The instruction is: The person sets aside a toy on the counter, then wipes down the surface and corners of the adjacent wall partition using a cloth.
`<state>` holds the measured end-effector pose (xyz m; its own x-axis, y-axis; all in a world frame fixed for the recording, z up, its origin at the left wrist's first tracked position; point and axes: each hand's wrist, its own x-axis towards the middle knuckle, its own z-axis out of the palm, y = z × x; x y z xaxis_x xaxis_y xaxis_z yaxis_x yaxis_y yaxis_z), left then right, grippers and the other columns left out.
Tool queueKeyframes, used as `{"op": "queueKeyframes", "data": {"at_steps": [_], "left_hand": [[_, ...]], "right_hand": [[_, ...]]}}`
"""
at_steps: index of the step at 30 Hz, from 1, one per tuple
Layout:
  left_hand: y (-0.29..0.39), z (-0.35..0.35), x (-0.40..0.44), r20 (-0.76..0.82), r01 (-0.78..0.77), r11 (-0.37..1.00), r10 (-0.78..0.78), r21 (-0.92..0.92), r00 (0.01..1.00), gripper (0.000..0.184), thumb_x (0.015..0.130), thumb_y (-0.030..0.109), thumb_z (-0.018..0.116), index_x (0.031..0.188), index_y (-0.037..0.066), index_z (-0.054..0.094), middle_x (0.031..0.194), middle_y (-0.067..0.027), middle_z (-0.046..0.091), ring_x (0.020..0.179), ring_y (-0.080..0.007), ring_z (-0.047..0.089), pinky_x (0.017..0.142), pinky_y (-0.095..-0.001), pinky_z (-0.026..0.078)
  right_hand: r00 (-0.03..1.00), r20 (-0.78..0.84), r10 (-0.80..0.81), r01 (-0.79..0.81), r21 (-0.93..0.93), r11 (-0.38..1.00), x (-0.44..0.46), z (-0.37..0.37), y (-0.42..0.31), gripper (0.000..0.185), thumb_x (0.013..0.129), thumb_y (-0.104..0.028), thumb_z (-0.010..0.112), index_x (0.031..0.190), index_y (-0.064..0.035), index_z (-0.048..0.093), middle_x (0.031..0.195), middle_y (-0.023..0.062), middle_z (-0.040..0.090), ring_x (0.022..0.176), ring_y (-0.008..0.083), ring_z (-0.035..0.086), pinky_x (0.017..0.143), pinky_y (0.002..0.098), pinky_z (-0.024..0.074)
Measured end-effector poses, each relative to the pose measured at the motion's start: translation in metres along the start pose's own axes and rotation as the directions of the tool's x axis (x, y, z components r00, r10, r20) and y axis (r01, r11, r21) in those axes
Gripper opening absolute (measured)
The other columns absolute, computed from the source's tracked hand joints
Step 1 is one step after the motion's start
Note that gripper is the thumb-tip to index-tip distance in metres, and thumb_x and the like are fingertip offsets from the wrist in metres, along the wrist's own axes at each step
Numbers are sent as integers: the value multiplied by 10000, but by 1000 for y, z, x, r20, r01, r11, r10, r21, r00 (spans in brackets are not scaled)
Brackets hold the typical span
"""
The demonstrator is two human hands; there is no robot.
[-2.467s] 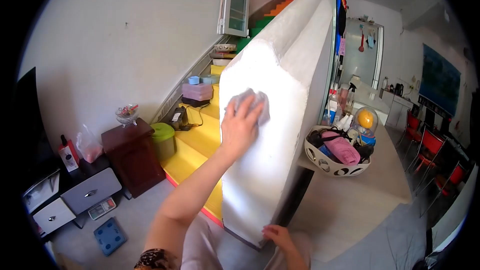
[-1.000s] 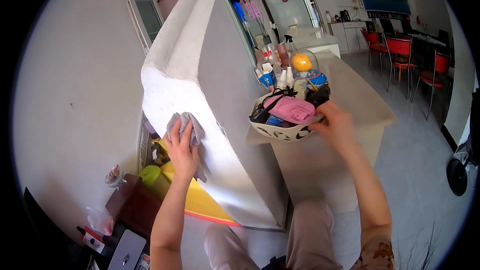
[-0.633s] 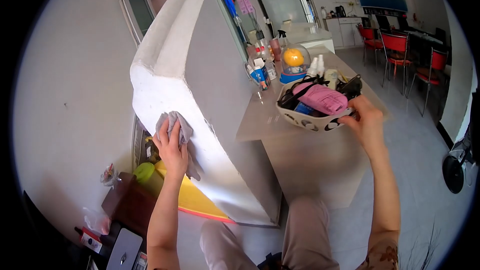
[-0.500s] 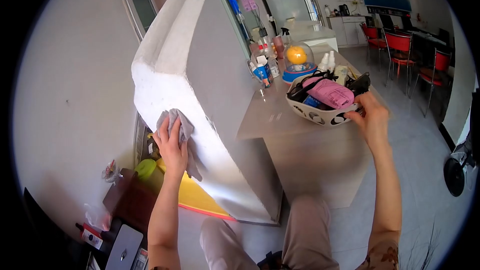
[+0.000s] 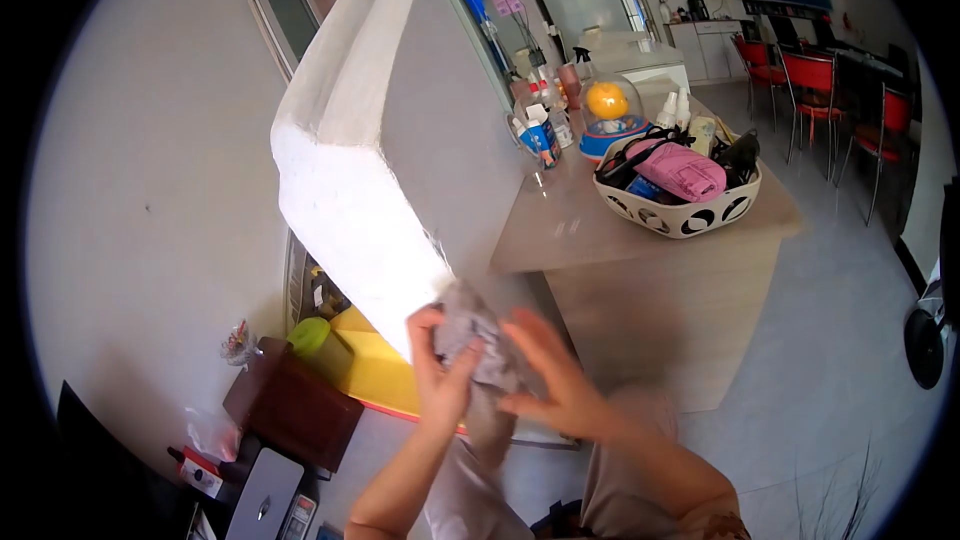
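Note:
A crumpled grey cloth (image 5: 478,340) hangs in front of the lower part of the white half wall (image 5: 350,220). My left hand (image 5: 443,368) grips its left side, thumb across the front. At the cloth's right edge is my right hand (image 5: 555,380), blurred, with thumb and fingers spread apart; whether it touches the cloth is hard to tell. The white basket (image 5: 680,218), holding a pink pouch (image 5: 683,172) and black items, sits on the wooden counter (image 5: 560,230) with no hand on it.
A domed container (image 5: 607,105) and bottles stand behind the basket. Yellow steps (image 5: 378,372), a green bin (image 5: 318,342) and a dark red cabinet (image 5: 295,405) are left of the wall. Red chairs (image 5: 808,75) stand at the back right.
My left hand has brought the cloth off the white wall face, down and right. My right hand has let go of the basket and come over beside the cloth. The basket sits farther back on the counter.

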<state>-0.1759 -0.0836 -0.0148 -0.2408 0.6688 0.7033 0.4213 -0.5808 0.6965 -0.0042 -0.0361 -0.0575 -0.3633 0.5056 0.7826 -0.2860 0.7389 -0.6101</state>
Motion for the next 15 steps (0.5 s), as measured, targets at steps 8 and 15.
{"op": "queueKeyframes", "data": {"at_steps": [8, 15], "left_hand": [[45, -33, 68, 352, -120, 958, 22, 260, 936, 377, 984, 307, 583, 1252, 50, 647, 1288, -100, 628, 1125, -210, 595, 886, -311, 481], [48, -62, 165, 187, -453, 301, 623, 839, 760, 409, 993, 207, 542, 1379, 69, 551, 1511, -139, 430, 1395, -328, 358, 1158, -458, 269]], "right_hand": [[897, -288, 336, -178, 459, 870, 52, 0, 40, 638, 846, -98, 731, 1411, 16, 457, 1314, 188, 564, 1198, 285, 582, 1025, 365, 447], [853, -523, 5, -3, 5, 1000, 157, -15, 75, 597, 857, -156, 728, 1393, -18, 502, 1472, 218, 425, 1368, 328, 426, 1113, 415, 368]]}}
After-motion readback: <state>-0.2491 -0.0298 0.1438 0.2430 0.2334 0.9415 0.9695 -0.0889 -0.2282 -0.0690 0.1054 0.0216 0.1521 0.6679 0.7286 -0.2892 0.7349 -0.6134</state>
